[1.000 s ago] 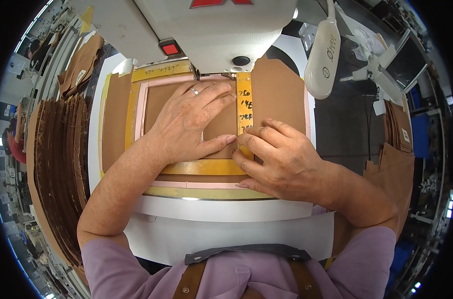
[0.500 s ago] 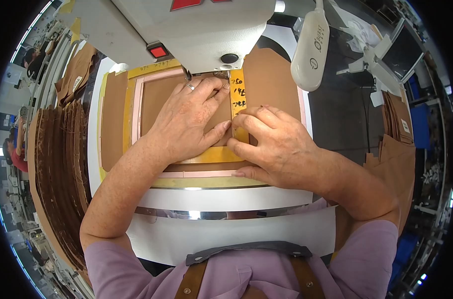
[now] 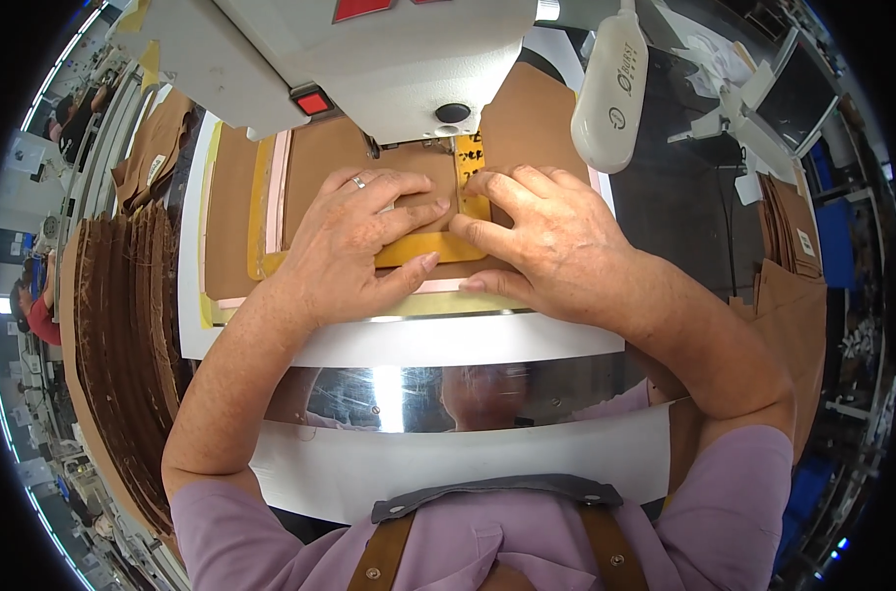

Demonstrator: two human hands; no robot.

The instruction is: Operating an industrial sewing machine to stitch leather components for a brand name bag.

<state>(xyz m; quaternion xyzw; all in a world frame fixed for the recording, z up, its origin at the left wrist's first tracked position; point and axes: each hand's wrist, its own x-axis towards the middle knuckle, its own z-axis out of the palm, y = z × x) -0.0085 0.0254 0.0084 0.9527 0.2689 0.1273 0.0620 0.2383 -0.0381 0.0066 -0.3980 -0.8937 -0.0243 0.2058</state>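
Note:
A brown fabric piece [image 3: 330,153] lies within a flat template with a yellow frame [image 3: 443,247] and pink strips [image 3: 278,187], beneath the white sewing machine head [image 3: 418,69]. My left hand [image 3: 345,236] rests palm down on the fabric and the frame's near left part, fingers stretched forward and apart, thumb at the near bar. Across from it, my right hand [image 3: 561,236] presses spread, slightly bent fingertips on the frame's right bar, its thumb over the near edge. Both hold nothing. The presser foot area [image 3: 446,145] sits just beyond the fingers, partly hidden by the machine head.
A tall stack of brown fabric pieces [image 3: 123,355] stands at the left; more brown pieces [image 3: 788,231] hang at the right. A white hanging device [image 3: 610,94] and a screen on an arm [image 3: 804,94] are at the upper right. A shiny metal strip [image 3: 315,394] crosses nearer me.
The template and fabric have slid away from me under the machine head, baring more of the metal strip. My right hand moved forward with it; my left fingertips now lie nearer me.

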